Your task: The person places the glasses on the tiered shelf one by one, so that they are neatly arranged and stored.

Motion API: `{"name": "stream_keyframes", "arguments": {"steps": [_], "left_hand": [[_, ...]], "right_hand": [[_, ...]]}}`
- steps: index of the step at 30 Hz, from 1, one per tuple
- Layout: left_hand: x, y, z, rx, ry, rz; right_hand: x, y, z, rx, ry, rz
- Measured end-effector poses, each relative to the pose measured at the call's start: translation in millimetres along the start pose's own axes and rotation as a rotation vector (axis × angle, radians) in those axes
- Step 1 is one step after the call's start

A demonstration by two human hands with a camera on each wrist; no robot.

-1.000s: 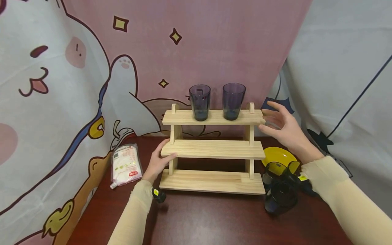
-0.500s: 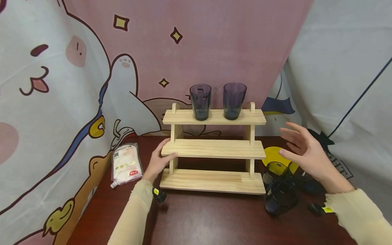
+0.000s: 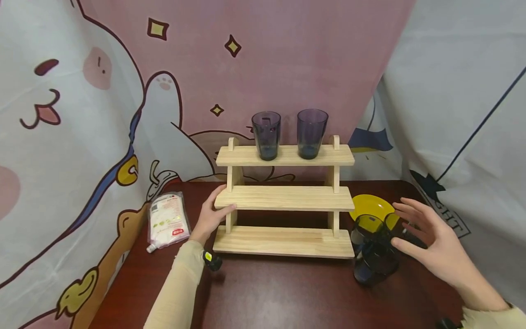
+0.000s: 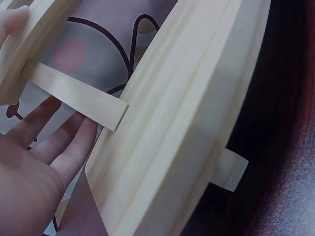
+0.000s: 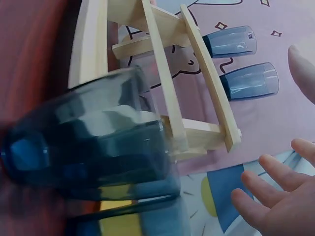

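A three-tier wooden display shelf (image 3: pixel 283 198) stands on the table. My left hand (image 3: pixel 208 218) grips the left end of its middle tier, thumb on top; in the left wrist view the fingers (image 4: pixel 74 152) reach behind an upright. Two purple-tinted drinking glasses (image 3: pixel 266 139) (image 3: pixel 312 137) stand upright on the top tier. To the right of the shelf, several dark glasses (image 3: pixel 371 269) are grouped closely on the table. Beside and above them is my right hand (image 3: pixel 439 249), fingers spread and holding nothing. In the right wrist view a glass (image 5: pixel 98 142) looms close, blurred.
Behind the dark glasses lies a yellow plate (image 3: pixel 371 205). A dark object beside the plate is partly hidden by the right hand. At left, a white-and-pink pouch (image 3: pixel 167 221) lies on the table (image 3: pixel 279 292). Printed cloth (image 3: pixel 328 55) hangs behind.
My right hand has moved from the top tier's right end down and right, to beside the dark glasses. My left hand has kept its grip on the middle tier.
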State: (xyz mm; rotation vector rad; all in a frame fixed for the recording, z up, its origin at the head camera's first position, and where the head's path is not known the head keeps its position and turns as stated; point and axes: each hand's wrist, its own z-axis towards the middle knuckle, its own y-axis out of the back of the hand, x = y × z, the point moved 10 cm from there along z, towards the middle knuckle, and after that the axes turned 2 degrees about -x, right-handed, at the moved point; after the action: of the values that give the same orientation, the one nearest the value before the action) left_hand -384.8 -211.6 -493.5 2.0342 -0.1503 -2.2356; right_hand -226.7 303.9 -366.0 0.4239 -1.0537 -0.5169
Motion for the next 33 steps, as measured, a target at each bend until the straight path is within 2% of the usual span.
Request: {"name": "stream_keyframes", "arguments": {"steps": [8, 12, 17, 23, 33], "left_hand": [[-1.0, 0.2, -1.1, -0.001, -0.001, 0.002], [-1.3, 0.2, -1.3, -0.006, 0.001, 0.010], [-1.4, 0.2, -1.0, -0.006, 0.000, 0.002], [-1.1, 0.3, -0.5, -0.005, 0.003, 0.003], [-0.7, -0.2, -0.7, -0.006, -0.001, -0.001]], "right_hand": [[-11.0, 0.3, -37.7, -0.028, -0.053, -0.026], [-16.4, -5.8, -52.9, -0.030, -0.090, -0.041], [-34.6, -16.4, -68.1, -0.025, -0.165, -0.059], [-54.6, -32.3, -81.7, -0.004, -0.276, -0.083], [-73.8, -53.4, -91.6, 0.032, -0.381, -0.109]]}}
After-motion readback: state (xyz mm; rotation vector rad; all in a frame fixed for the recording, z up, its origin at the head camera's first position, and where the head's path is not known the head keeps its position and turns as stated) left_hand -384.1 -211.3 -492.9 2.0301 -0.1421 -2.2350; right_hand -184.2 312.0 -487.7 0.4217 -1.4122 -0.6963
